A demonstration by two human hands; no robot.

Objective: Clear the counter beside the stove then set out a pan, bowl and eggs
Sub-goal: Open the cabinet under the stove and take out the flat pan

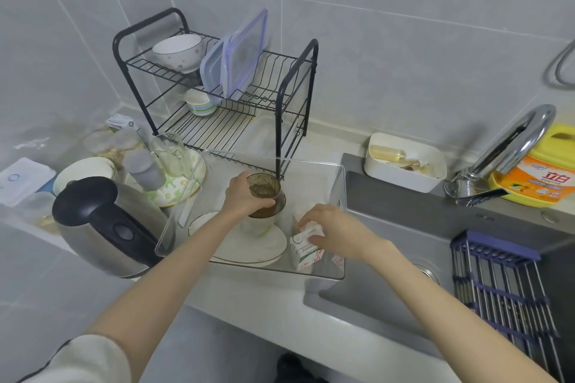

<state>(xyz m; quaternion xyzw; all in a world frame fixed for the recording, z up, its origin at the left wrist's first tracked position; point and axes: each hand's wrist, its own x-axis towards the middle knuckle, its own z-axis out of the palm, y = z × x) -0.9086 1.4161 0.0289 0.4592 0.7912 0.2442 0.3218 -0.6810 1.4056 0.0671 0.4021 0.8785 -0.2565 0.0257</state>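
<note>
L fingers (pixel 264 203) are wrapped round the brown glass (pixel 266 196), thumb on the near side, clamped on it just below the rim. The glass sits in the mouth of a white cup (pixel 258 225), which stands on stacked plates (pixel 249 247) inside the clear bin (pixel 311 162). R fingers (pixel 311 222) are bent over the top of a small carton (pixel 305 250) at the bin's right end and are gripping it. Can't tell if it's lifted or resting on the bin floor.

Progress, my guess: early, mid-clearing. Dirty stuff is gathered in the bin on the counter (pixel 264 295) next to the sink (pixel 404 246), but nothing is set out yet. There's no pan, eggs or stove in view. One bowl (pixel 177 50) waits on the top shelf of the dish rack (pixel 217 96) and could serve. Left of the bin it's crowded w/ a kettle (pixel 102 227), jars (pixel 143 168) and more dishes, so plenty remains to move.

Pose: left hand (pixel 244 196) reaches in from lower left, forearm long and nearly straight, palm turned toward the glass, wrist above the plates. Right hand (pixel 329 232) comes from lower right across the sink corner, palm down, knuckles up, wrist a bit cocked over the bin's near wall. Both arms are bare to the elbow, w/ a pale sleeve (pixel 87 361) pushed up on the left one. The hands are near each other but not touching.
</note>
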